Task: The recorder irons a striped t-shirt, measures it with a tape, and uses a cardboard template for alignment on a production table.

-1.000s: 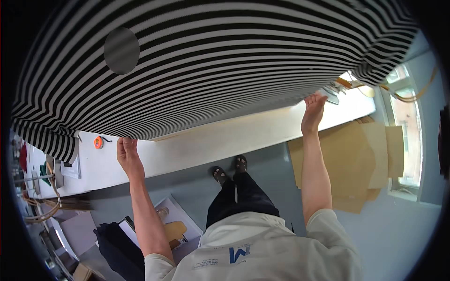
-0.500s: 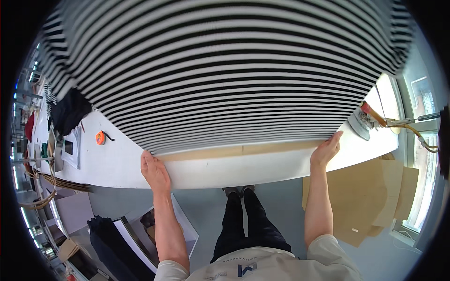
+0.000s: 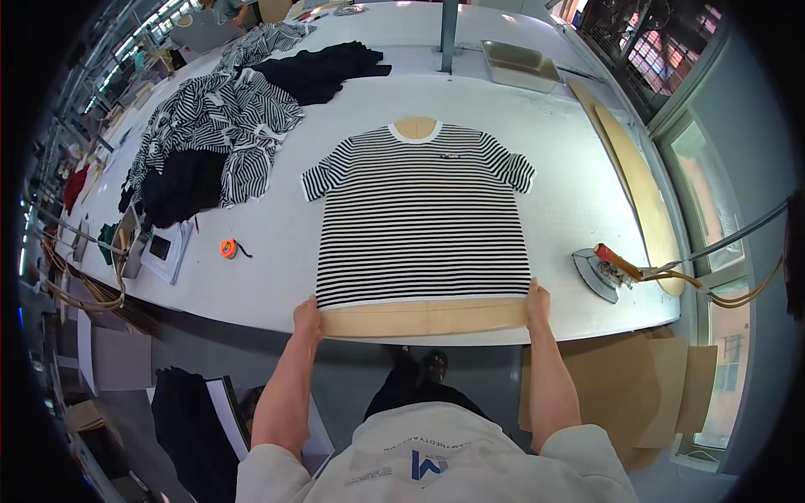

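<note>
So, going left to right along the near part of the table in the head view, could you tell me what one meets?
Orange tape measure → left hand → cardboard form → right hand → iron.

The shirt (image 3: 419, 218) is soft knitted cloth, matt, with black and white stripes. The board (image 3: 423, 318) inside it looks like brown cardboard, flat and dull. The table (image 3: 570, 193) has a smooth white matt surface. The tray (image 3: 520, 65) is grey metal with a light shine. The iron (image 3: 599, 272) has a smooth metal base.
</note>
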### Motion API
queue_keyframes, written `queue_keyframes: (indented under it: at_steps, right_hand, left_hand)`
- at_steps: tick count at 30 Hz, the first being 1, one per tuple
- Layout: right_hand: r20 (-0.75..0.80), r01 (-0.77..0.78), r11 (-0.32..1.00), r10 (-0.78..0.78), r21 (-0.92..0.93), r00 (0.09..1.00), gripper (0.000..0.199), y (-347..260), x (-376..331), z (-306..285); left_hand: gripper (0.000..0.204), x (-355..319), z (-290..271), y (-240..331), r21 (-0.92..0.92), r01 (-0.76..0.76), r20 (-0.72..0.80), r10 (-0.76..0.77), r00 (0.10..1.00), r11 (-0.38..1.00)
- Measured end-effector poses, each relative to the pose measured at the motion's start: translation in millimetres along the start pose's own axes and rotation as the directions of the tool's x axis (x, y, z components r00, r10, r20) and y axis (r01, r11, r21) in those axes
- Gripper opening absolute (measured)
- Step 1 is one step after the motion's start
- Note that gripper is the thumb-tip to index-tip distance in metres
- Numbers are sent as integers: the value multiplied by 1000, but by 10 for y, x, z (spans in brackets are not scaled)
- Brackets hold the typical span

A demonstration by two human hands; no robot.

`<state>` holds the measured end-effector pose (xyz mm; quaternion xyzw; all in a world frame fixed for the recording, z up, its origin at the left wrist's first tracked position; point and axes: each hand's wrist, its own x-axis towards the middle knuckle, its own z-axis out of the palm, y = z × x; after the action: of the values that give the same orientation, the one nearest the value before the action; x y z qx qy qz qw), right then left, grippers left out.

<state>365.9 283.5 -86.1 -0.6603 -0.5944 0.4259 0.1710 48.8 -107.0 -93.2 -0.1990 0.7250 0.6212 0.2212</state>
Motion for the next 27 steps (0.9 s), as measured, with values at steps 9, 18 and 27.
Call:
queue_keyframes:
  at_steps: [9, 18, 27]
  right_hand:
    - [246, -68, 996, 52, 58, 968, 32, 95, 204, -184]
    - [272, -91, 991, 115, -101, 955, 22, -73, 142, -290]
    - [361, 59, 990, -10, -125, 933, 15, -17, 127, -458]
  left_hand:
    - [24, 100, -335, 75, 19, 189, 249, -187, 950, 982]
    - [19, -164, -305, 484, 289, 98, 271, -179, 946, 952]
    - [23, -167, -386, 506, 604, -108, 233, -46, 971, 790]
